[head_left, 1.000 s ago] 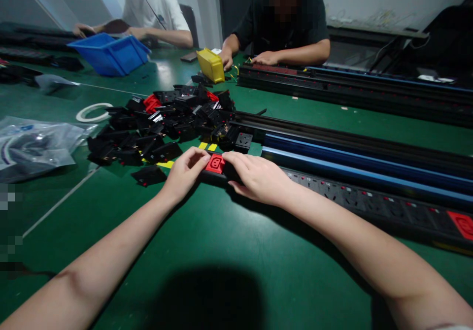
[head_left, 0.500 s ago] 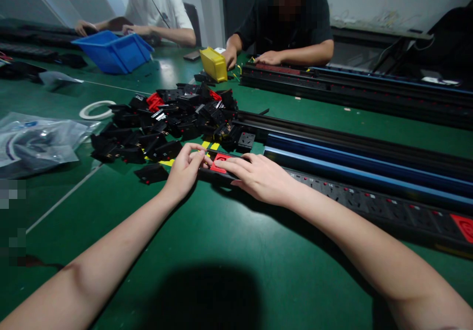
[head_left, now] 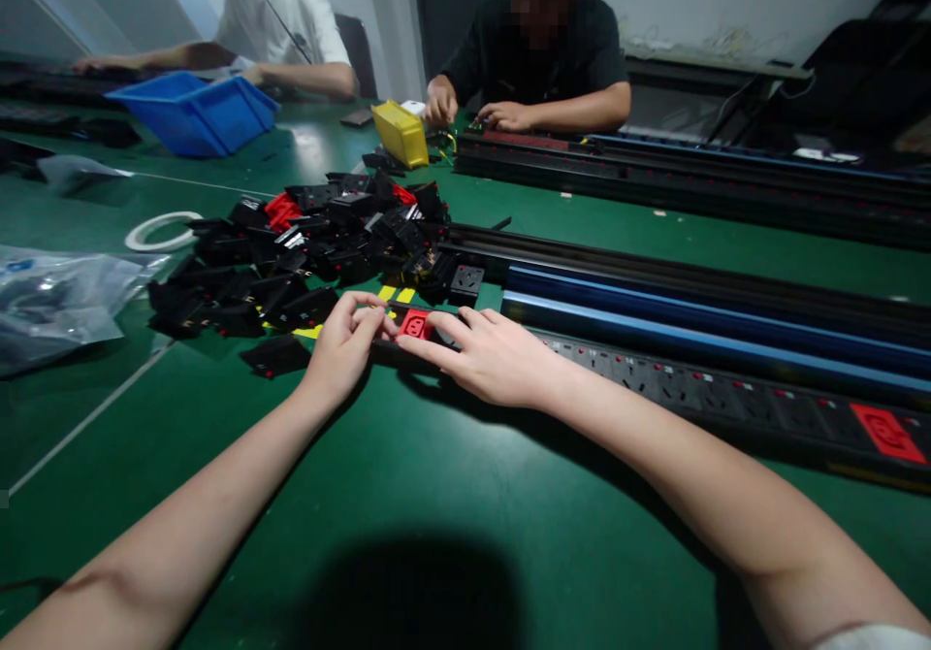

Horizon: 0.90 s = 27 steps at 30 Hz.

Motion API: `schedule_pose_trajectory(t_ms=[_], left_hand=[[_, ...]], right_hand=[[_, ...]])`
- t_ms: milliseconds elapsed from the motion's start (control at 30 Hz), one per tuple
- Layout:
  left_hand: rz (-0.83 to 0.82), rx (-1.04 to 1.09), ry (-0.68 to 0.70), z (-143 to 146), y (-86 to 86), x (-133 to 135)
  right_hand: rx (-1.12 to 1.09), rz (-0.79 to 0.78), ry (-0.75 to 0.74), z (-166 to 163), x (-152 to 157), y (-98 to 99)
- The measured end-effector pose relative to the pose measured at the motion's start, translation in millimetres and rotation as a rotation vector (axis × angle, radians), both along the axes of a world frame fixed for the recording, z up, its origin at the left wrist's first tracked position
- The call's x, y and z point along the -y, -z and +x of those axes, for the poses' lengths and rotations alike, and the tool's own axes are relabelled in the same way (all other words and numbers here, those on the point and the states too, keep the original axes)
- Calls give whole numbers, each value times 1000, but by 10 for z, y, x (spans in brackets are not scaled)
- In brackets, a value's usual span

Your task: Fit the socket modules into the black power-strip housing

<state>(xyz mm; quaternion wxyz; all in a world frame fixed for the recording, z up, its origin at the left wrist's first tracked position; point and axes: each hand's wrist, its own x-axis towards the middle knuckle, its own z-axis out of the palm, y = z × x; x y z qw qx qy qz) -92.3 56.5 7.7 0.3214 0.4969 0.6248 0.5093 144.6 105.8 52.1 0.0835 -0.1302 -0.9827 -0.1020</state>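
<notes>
And there's the red socket (head_left: pixel 415 323), right between the two grips! Left hand (head_left: pixel 340 341): fingers curled, thumb near forefinger, any hold hidden, can't tell. Right hand (head_left: pixel 501 354): fingers loosely spread, seemingly against the socket's near edge, the closer of the pair; whether it's clasping, can't tell. The long black strip (head_left: pixel 698 393) stretches rightward from both grips, matte, studded with square outlets. Beyond the left grip, angular plastic modules (head_left: pixel 349 243) heap up; past the right, glossy blue rails (head_left: pixel 655 320).

The socket strip (head_left: pixel 717 394) lies before the rails (head_left: pixel 618 318).
</notes>
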Motion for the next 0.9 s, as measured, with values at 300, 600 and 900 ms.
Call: schedule_pose_trajectory(t_ms=[300,600,900], left_hand=[[-12,31,14,6,12,-3],[-19,0,22,2,6,1],[-24,7,22,20,3,2]], right_hand=[[27,-2,-35,5,9,10],[34,-65,-48,-3,-3,-53],[-40,-157,-10,-9,-18,-77]])
